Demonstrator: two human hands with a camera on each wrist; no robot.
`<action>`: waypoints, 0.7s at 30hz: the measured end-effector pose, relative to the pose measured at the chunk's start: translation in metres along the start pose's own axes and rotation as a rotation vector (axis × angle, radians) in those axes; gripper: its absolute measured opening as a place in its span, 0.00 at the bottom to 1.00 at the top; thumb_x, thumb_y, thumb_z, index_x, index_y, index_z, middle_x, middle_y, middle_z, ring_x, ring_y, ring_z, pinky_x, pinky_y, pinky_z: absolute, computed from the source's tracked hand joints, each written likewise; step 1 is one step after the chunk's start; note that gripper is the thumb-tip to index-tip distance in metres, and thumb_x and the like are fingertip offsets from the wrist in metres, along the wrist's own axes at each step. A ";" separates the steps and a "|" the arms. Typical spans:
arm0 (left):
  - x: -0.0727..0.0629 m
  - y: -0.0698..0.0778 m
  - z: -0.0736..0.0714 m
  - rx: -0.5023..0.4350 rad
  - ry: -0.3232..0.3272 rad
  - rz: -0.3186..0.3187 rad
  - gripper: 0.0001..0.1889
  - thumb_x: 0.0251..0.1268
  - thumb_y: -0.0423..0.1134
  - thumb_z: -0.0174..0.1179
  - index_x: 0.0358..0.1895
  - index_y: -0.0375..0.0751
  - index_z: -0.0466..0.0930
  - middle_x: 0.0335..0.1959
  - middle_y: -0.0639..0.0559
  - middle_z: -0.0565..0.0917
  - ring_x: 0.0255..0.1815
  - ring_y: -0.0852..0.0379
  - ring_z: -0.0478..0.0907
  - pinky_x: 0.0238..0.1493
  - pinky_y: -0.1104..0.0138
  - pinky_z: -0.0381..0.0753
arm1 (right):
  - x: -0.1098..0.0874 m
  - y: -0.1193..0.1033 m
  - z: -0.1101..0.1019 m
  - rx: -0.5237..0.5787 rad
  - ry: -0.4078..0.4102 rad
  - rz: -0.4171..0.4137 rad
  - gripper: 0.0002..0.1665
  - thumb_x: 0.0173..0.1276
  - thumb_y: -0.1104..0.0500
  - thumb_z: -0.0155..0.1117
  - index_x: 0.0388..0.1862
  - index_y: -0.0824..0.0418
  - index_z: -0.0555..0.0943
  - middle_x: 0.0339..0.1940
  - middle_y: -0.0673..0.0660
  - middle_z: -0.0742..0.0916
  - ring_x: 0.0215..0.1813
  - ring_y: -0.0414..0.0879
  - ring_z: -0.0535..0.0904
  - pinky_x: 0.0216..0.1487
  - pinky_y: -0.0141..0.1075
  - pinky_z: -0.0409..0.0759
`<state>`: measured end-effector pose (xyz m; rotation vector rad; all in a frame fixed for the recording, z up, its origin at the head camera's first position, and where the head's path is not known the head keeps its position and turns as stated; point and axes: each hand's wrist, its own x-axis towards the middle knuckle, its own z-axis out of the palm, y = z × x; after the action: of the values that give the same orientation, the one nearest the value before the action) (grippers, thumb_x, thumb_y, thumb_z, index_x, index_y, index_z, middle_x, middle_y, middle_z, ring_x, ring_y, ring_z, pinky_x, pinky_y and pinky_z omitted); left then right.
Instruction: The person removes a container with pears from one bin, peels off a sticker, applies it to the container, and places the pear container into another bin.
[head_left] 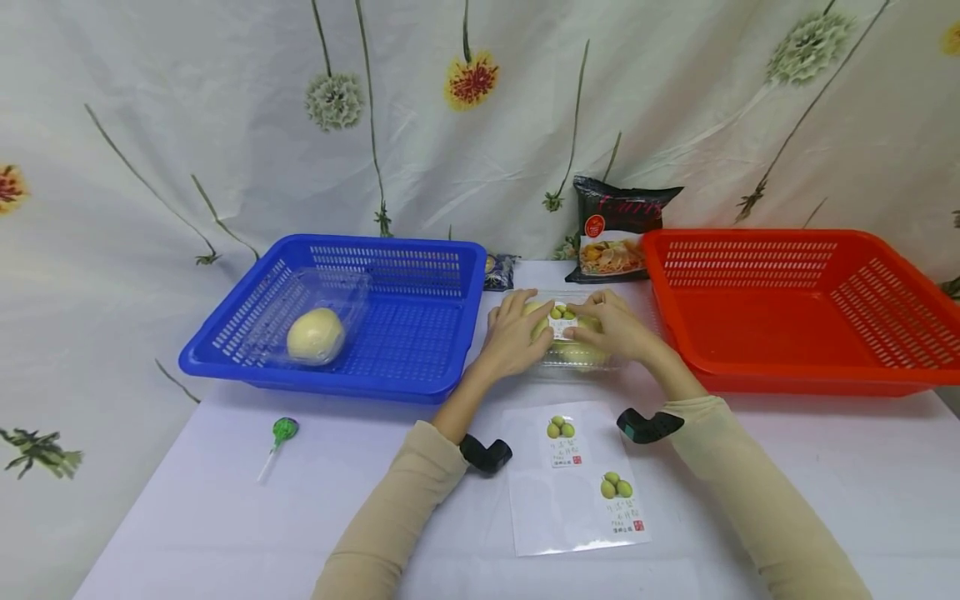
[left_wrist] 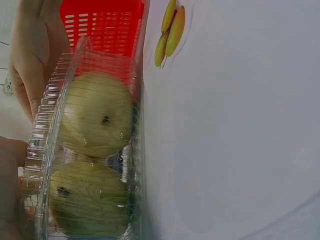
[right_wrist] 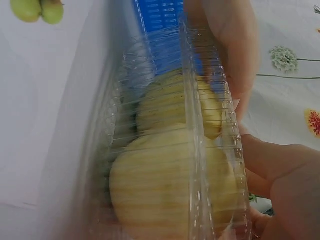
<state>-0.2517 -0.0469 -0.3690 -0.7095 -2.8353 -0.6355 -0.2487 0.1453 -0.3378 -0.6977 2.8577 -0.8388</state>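
A clear plastic clamshell box [head_left: 581, 357] stands on the white table between two baskets. Inside are pale yellow-green pears [left_wrist: 97, 115], seen through ribbed walls in both wrist views. On its lid lies a small white label [head_left: 562, 323] printed with green fruit. My left hand [head_left: 517, 332] touches the label's left side with thumb and fingertips. From the other side, my right hand [head_left: 617, 327] has its forefinger and thumb spread at the label's right edge. In front of the box is a sheet of labels [head_left: 555, 508], with two printed labels showing.
To the left a blue basket [head_left: 405, 387] holds a clear box [head_left: 262, 333] with a pale round fruit [head_left: 315, 335]. At right is a red basket [head_left: 750, 375]. Behind stand a black noodle packet [head_left: 618, 229] and a small dark packet [head_left: 498, 272]. A green lollipop [head_left: 284, 430] lies front left.
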 end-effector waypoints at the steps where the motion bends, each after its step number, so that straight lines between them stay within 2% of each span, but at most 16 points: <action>1: -0.001 -0.001 0.001 -0.004 0.012 0.004 0.26 0.68 0.46 0.41 0.67 0.46 0.67 0.70 0.42 0.60 0.72 0.46 0.50 0.65 0.45 0.54 | -0.001 0.000 0.001 0.007 0.008 -0.005 0.31 0.66 0.54 0.62 0.63 0.68 0.71 0.51 0.68 0.73 0.53 0.59 0.64 0.48 0.47 0.66; 10: -0.007 0.000 0.001 -0.054 0.057 0.037 0.18 0.70 0.44 0.48 0.59 0.48 0.77 0.71 0.42 0.61 0.72 0.40 0.51 0.67 0.43 0.51 | -0.013 0.003 0.011 0.017 0.110 -0.037 0.26 0.67 0.57 0.60 0.61 0.69 0.74 0.55 0.68 0.71 0.56 0.62 0.62 0.55 0.54 0.65; 21: -0.009 -0.002 0.001 -0.171 0.087 0.060 0.13 0.66 0.45 0.55 0.45 0.45 0.86 0.69 0.41 0.64 0.73 0.40 0.51 0.67 0.42 0.49 | -0.019 0.006 0.014 -0.020 0.174 -0.157 0.14 0.66 0.65 0.60 0.50 0.66 0.83 0.55 0.69 0.74 0.55 0.64 0.65 0.54 0.55 0.63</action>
<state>-0.2447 -0.0526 -0.3727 -0.7705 -2.6924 -0.8836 -0.2315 0.1512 -0.3542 -0.9044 2.9991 -0.9366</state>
